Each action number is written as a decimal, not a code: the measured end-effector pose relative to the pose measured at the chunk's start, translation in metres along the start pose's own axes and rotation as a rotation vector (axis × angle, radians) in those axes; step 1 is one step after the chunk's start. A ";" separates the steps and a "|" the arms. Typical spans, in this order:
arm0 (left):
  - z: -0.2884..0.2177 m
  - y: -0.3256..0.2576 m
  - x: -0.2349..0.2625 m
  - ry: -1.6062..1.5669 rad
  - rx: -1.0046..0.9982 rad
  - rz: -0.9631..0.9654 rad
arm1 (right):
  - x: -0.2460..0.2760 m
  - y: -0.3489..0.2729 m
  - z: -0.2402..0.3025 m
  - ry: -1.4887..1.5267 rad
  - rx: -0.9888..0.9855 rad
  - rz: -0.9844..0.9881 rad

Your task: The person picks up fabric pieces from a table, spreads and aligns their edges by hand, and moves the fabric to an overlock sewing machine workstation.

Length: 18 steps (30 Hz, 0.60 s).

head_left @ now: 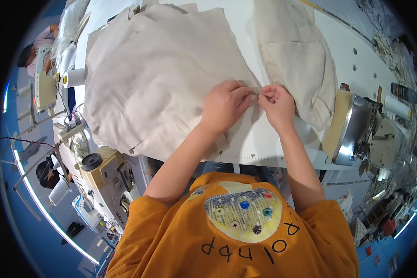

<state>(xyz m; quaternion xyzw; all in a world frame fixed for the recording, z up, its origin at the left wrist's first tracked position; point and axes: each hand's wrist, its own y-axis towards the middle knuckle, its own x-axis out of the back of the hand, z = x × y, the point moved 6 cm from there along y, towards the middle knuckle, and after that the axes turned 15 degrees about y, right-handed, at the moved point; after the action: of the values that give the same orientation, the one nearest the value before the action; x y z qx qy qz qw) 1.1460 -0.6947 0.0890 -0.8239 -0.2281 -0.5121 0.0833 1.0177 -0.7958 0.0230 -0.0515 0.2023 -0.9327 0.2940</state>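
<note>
A broad pile of beige fabric pieces [157, 74] covers the left and middle of the white table [245, 148]. Over its right edge lies my left hand [227, 104], with thumb and fingers pinched together on the fabric. Close beside it, my right hand [278, 107] is closed in a pinch where that same edge runs up to the fingertips. The bit of cloth between the two hands is small and partly hidden by the fingers. Beyond my right hand rests a second heap of beige fabric [296, 60], with a seam across it and loose folds.
At the right edge stands a sewing machine [352, 125], with a white thread cone [397, 107] and a dark bottle [404, 92] past it. Another machine [104, 176] sits at the lower left. A white thread cone [74, 78] touches the pile's left side. Co-workers sit farther left.
</note>
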 end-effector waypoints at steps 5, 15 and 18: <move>0.014 0.024 0.031 0.101 -0.005 -0.136 | 0.009 -0.025 0.006 -0.052 -0.014 0.021; 0.054 0.132 0.010 0.605 0.049 0.080 | 0.019 -0.087 -0.025 -0.108 -0.079 -0.088; 0.054 0.142 0.002 0.641 0.147 0.132 | 0.023 -0.096 -0.034 -0.073 -0.095 -0.109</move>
<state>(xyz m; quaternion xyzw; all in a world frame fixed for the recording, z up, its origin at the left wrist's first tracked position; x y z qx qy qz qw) 1.2561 -0.7988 0.0796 -0.6256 -0.1727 -0.7210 0.2429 0.9408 -0.7249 0.0304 -0.1103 0.2325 -0.9342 0.2472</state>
